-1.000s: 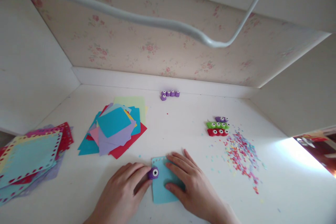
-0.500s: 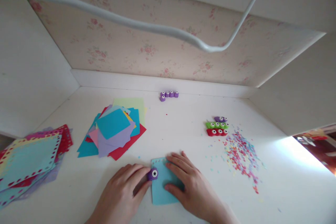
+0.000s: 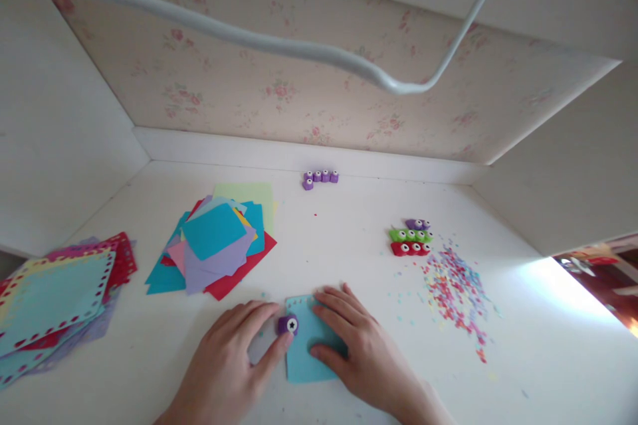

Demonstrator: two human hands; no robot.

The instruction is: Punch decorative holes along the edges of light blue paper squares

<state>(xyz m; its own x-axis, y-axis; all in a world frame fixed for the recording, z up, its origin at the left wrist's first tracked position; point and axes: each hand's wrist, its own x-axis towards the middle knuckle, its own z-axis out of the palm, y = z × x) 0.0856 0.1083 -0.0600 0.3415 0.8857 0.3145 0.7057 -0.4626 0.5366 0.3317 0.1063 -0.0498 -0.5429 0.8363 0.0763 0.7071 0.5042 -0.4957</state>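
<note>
A small purple paper punch (image 3: 287, 326) with a star on its white button sits at the left edge of a light blue paper sheet (image 3: 302, 360). My left hand (image 3: 232, 352) is beside the punch, thumb and forefinger spread. The thumb tip appears to touch the punch's lower side, while the forefinger lies just off its upper left. Lying flat across the sheet's right part is my right hand (image 3: 356, 342), fingers stretched out, hiding that side. A few small holes run along the sheet's top edge.
Coloured paper (image 3: 214, 232) is piled at left centre; sheets with punched borders (image 3: 60, 299) lie far left. Several purple punches (image 3: 325, 176) stand near the back. Green punches (image 3: 411, 236) and red punches (image 3: 410, 249) sit right, beside scattered confetti (image 3: 456, 285). A white cable (image 3: 279, 46) crosses above.
My left thumb and forefinger have spread apart from their pinch on the punch, and the thumb has shifted toward its front. My right hand stays on the sheet.
</note>
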